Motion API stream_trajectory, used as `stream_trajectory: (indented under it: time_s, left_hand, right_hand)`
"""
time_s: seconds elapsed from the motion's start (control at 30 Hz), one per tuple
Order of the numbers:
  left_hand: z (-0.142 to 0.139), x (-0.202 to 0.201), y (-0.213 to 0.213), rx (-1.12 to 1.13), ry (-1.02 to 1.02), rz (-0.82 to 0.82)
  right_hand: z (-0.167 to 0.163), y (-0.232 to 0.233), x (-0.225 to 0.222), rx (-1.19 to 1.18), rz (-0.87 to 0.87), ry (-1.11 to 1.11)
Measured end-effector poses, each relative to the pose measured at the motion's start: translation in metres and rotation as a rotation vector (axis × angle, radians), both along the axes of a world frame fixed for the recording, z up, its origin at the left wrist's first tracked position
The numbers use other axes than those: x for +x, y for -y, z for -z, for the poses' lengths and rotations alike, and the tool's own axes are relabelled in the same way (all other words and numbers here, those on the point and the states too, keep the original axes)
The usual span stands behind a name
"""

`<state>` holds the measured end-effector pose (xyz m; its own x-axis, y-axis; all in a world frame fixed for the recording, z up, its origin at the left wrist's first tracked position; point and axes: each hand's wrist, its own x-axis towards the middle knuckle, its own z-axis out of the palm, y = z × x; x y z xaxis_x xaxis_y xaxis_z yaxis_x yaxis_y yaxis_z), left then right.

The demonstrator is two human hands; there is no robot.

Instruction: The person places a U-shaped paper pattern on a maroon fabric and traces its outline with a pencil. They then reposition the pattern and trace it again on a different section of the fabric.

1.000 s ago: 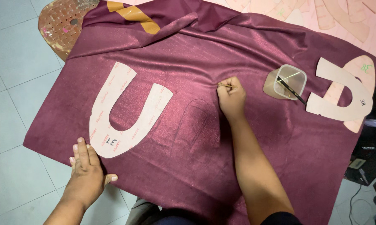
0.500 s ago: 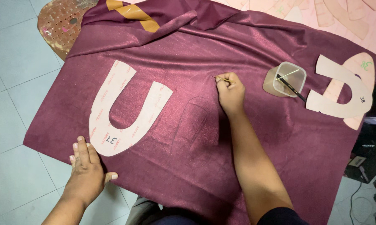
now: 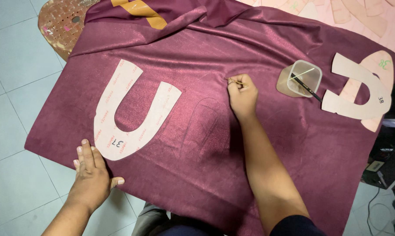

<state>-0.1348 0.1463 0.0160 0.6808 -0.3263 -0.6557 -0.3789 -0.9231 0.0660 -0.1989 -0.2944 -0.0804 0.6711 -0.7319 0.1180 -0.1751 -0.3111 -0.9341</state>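
Maroon cloth (image 3: 258, 148), slightly shiny, covers the worktop and hangs over its near edge. One sheet of it is spread flat, with a folded heap at the far side where one yellow band (image 3: 140, 8) shows.

Two hands are at work. The left hand (image 3: 92, 175) lies flat and open on the near left edge of the cloth, fingers spread, gripping nothing, its fingertips just beside the bottom of a horseshoe-shaped card pattern (image 3: 132, 111). That pattern is pale, lies flat on the cloth with its open end pointing away from the person, and carries small print and a handwritten mark near its curve.

The right hand (image 3: 242, 97) is clenched around one thin marking pen (image 3: 234, 81), whose tip touches the cloth near the middle of the sheet. Just on the near side of this hand, one faint traced outline (image 3: 201, 126) of the same horseshoe shape shows on the cloth.

To the right of the right hand stands one clear plastic cup (image 3: 306, 78) on a small tan card piece (image 3: 285, 85), with one thin brush (image 3: 306, 86) resting across it. Further right lie two more card patterns (image 3: 359, 94), overlapping, one horseshoe-shaped on top of a rounder one.

At the far left, one round perforated stool seat (image 3: 59, 24) stands on the pale tiled floor (image 3: 9, 65).
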Motion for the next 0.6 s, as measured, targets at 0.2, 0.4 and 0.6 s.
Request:
stream_trajectory:
  time_s: [0.2,0.4,0.6]
  left_hand:
    - [0.003,0.0,0.0,0.009,0.0,-0.012]
    - [0.017,0.0,-0.012,-0.031,0.06,0.05]
    - [0.044,0.002,-0.036,-0.113,0.152,0.112]
  right_hand:
    - [-0.003,0.0,0.001,-0.027,-0.022,-0.053]
    - [-0.003,-0.027,-0.037,0.242,0.037,0.038]
    - [-0.004,-0.032,-0.139,0.301,0.241,0.02]
